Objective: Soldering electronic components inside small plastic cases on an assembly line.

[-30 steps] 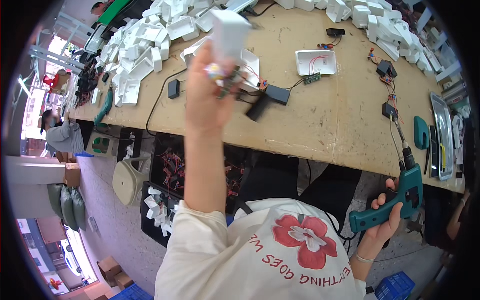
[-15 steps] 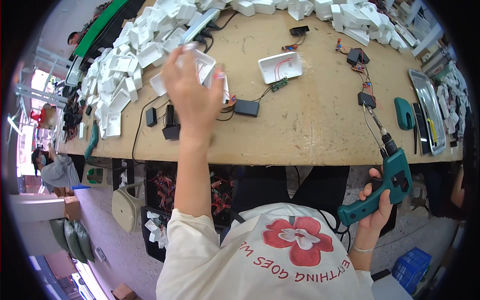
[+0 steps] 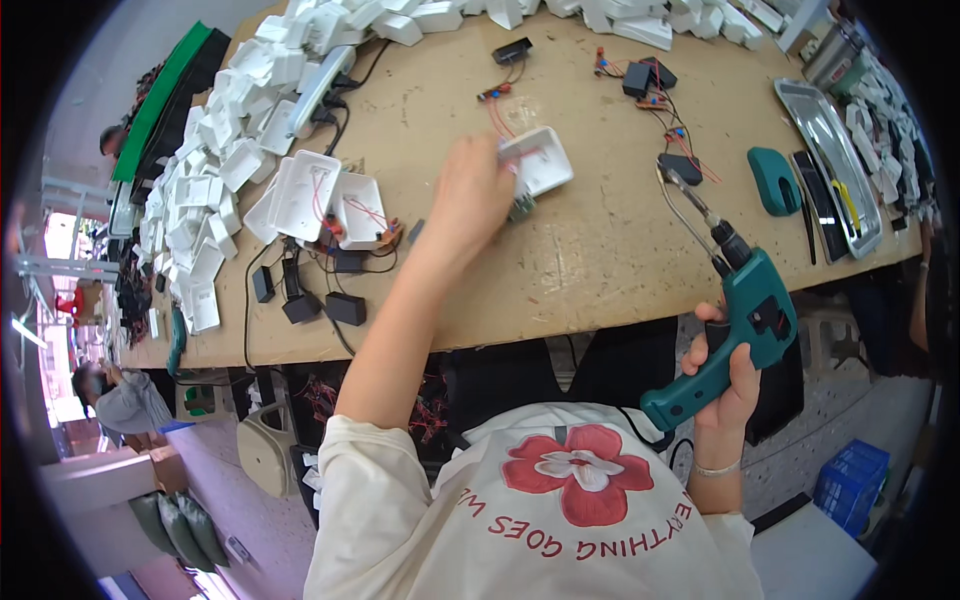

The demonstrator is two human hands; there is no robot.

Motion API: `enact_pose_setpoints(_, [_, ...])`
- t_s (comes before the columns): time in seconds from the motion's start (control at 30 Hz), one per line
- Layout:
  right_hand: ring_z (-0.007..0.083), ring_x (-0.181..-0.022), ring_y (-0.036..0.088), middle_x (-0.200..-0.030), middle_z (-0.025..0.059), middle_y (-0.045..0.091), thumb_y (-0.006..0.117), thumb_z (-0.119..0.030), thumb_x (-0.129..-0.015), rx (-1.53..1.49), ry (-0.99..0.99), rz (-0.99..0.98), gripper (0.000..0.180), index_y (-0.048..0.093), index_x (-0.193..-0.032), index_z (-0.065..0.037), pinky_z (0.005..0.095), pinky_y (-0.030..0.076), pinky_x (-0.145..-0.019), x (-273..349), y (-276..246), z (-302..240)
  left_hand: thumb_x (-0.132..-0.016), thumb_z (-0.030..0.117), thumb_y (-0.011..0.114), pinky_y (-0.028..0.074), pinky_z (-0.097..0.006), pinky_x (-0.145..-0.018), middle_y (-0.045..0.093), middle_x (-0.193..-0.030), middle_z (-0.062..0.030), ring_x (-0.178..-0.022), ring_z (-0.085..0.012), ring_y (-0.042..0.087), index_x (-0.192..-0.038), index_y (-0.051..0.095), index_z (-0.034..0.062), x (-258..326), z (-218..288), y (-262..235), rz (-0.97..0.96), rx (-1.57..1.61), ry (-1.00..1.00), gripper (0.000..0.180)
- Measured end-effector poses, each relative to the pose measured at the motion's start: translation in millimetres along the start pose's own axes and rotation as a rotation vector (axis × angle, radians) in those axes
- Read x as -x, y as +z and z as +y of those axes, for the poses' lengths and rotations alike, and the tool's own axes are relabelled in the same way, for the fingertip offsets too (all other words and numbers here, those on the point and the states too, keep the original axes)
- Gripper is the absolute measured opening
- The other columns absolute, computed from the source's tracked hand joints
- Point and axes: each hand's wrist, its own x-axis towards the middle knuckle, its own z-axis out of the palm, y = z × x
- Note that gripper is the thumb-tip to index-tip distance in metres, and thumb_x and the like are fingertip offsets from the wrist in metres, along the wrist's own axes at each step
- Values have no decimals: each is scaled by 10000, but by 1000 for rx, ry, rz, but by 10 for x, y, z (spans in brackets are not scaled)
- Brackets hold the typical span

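My left hand [image 3: 475, 190] is closed at the left edge of a shallow white plastic case [image 3: 545, 165] with red wire inside; its fingertips are partly hidden. Just below, by my fingers, a small green circuit board [image 3: 522, 207] shows. My right hand [image 3: 728, 385] grips the handle of a green soldering gun [image 3: 755, 310] near the table's front edge. The gun's metal tip and thin feed tube point up toward a black box [image 3: 680, 168] with red wires. Left of my left hand lie more white cases [image 3: 306, 195] with wires, beside small black boxes [image 3: 346, 308].
A large heap of white cases [image 3: 215, 150] lines the left and far sides of the table [image 3: 590, 250]. A power strip [image 3: 322, 90] with plugs lies by it. At right are a green tool [image 3: 774, 182], a metal tray [image 3: 830, 140] and a steel flask [image 3: 835, 55].
My left hand has moved right from the left-hand cases to the middle case, which has shifted right and nearer. My right hand still holds the soldering gun; the whole view has turned.
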Motion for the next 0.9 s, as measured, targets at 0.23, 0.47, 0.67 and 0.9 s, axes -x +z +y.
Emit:
enact_pose_setpoints(0.23, [228,-1033,536,-1321,185,378,572,-339,-850,-101,64,-76,656,276,-1346,-28,305,506,-778,-290,149,186,-726,47,597,459,-431,-726,464,-999,-235,-879,-406,520,-1076,469,-41,516,703,172,-42,169,42,383])
enact_pose_setpoints(0.47, [289,-1213,414,-1373,186,317,567,-346,-851,-52,46,-111,656,266,-1361,-64,347,453,-887,-433,293,265,-644,146,646,263,-385,-798,471,-1058,-95,-977,-261,439,-908,560,29,760,695,189,304,-140,364,301])
enact_pose_setpoints(0.67, [315,-1199,423,-1348,207,346,570,-322,-851,50,25,-81,653,264,-1360,-50,340,465,-862,-500,310,241,-644,169,640,238,-405,-763,470,-1078,-74,-1005,-246,423,-805,582,44,719,745,275,329,-238,355,212])
enact_pose_setpoints(0.9, [347,-1208,407,-1324,229,373,567,-312,-853,82,40,-84,649,272,-1347,-13,346,451,-884,-560,295,238,-638,139,647,243,-457,-791,444,-1130,-85,-1054,-268,400,-785,594,26,699,808,274,204,-251,237,192])
